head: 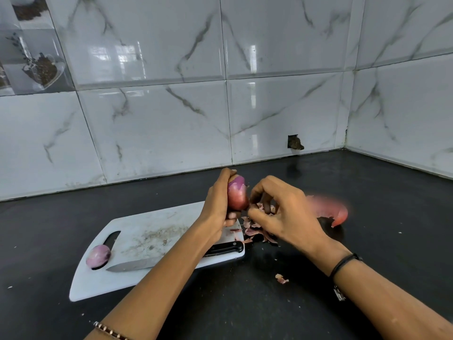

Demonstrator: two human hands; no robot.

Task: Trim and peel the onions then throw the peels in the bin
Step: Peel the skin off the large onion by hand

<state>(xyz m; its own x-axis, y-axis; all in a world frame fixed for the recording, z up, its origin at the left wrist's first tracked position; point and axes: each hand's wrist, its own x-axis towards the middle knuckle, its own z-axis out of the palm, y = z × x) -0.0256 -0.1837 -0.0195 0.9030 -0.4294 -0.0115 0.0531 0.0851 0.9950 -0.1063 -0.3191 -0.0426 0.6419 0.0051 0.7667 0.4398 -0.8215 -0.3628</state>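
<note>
Left hand (218, 207) grips red onion (237, 193) upright, raised over right end of white cutting board (157, 231); upper part bare and pale purple, lower part in red skin. Right hand (286, 217) just beside onion, fingers curled; cannot tell whether it pinches peel. Blurred large peel piece (331, 209) right of that hand. Peel heap (257, 229) on black countertop (367, 241) at board's right edge; lone peel scrap (282, 279) nearer the person. Peeled onion (98, 255) on board's handle slot. Kitchen knife (132, 265) flat along board's near edge.
</note>
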